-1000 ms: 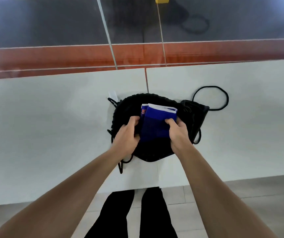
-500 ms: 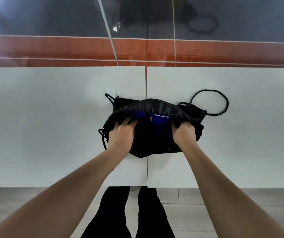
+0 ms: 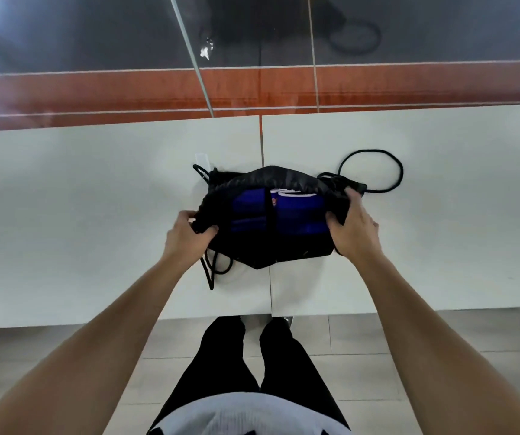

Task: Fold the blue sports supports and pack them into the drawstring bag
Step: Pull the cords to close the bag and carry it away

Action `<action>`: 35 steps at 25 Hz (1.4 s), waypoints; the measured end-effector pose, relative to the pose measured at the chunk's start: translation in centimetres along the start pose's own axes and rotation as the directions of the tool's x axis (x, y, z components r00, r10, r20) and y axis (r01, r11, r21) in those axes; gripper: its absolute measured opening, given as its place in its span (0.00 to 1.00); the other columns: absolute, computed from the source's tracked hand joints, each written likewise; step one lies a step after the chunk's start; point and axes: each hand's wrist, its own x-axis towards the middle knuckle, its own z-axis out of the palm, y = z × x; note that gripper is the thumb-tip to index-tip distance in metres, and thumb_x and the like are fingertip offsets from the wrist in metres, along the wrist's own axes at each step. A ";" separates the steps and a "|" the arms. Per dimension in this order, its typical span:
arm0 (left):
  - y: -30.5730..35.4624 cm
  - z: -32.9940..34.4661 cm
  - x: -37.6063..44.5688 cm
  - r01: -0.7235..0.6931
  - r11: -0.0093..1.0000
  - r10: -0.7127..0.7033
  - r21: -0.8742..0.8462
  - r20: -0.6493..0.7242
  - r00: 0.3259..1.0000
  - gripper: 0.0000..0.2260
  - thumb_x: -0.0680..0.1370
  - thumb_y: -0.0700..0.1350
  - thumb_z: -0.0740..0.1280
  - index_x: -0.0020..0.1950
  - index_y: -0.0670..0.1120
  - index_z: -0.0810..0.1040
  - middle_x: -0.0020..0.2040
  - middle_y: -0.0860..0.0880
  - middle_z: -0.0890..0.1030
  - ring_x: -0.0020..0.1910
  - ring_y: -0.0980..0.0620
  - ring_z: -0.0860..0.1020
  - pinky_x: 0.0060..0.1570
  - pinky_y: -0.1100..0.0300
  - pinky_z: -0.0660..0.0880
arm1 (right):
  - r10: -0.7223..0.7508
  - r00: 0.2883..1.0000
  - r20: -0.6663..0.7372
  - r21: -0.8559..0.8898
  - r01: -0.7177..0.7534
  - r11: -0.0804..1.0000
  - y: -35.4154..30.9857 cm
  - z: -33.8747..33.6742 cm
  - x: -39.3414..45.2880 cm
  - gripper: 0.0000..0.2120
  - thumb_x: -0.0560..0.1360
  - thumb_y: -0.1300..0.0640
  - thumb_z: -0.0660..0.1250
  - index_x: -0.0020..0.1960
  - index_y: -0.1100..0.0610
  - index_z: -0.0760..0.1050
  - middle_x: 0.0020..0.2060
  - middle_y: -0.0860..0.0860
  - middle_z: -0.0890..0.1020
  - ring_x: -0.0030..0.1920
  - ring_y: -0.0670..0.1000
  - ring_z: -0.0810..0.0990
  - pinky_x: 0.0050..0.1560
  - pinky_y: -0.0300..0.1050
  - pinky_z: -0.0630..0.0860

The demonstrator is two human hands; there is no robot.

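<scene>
The gathered rim of the black drawstring bag (image 3: pixel 271 180) is being gripped by the left hand (image 3: pixel 186 237) and right hand (image 3: pixel 354 229), fingers curled. Folded blue sports supports (image 3: pixel 299 215), white-edged, are being held inside, on the white table (image 3: pixel 95 199).

Both forearms were left bare from the near corners of the view up to the wrists, with no sleeve, watch or band to be seen on either, and the left hand (image 3: pixel 189 237) and right hand (image 3: pixel 354 232) were likewise uncovered, without gloves or rings. Black trousers (image 3: pixel 246 365) were worn on the two legs, seen from above between the arms, and a dark shoe tip (image 3: pixel 287 320) was just made out at their far end. A white garment with a fine ribbed texture (image 3: pixel 246 414) was worn on the upper body, showing at the near edge, with small black patches along its lower border.
</scene>
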 end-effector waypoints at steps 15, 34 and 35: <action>-0.3 -6.6 -6.2 -0.444 0.869 0.474 0.220 -0.108 0.874 0.08 0.82 0.48 0.61 0.44 0.48 0.70 0.30 0.48 0.76 0.32 0.43 0.75 0.35 0.50 0.73 | 0.005 0.994 -0.112 -0.012 -0.007 1.000 2.3 -8.0 -3.4 0.10 0.81 0.53 0.56 0.49 0.58 0.71 0.40 0.53 0.76 0.42 0.61 0.72 0.44 0.52 0.67; 4.7 -11.6 -2.0 -0.184 0.811 0.029 -0.555 -0.277 0.961 0.20 0.76 0.57 0.68 0.34 0.47 0.65 0.32 0.47 0.59 0.20 0.54 0.62 0.32 0.57 0.60 | -0.194 0.949 0.247 -0.005 0.202 0.979 1.3 -8.5 -0.9 0.29 0.74 0.55 0.65 0.74 0.44 0.64 0.69 0.48 0.75 0.71 0.57 0.69 0.74 0.57 0.61; 4.6 -11.5 -2.1 -0.183 0.816 0.024 -0.549 -0.285 0.958 0.20 0.76 0.57 0.68 0.33 0.48 0.64 0.32 0.46 0.59 0.19 0.54 0.62 0.33 0.57 0.60 | -0.205 0.933 0.296 0.033 0.204 0.978 1.0 -7.5 -1.0 0.29 0.73 0.53 0.65 0.73 0.41 0.64 0.65 0.47 0.78 0.69 0.56 0.70 0.73 0.57 0.62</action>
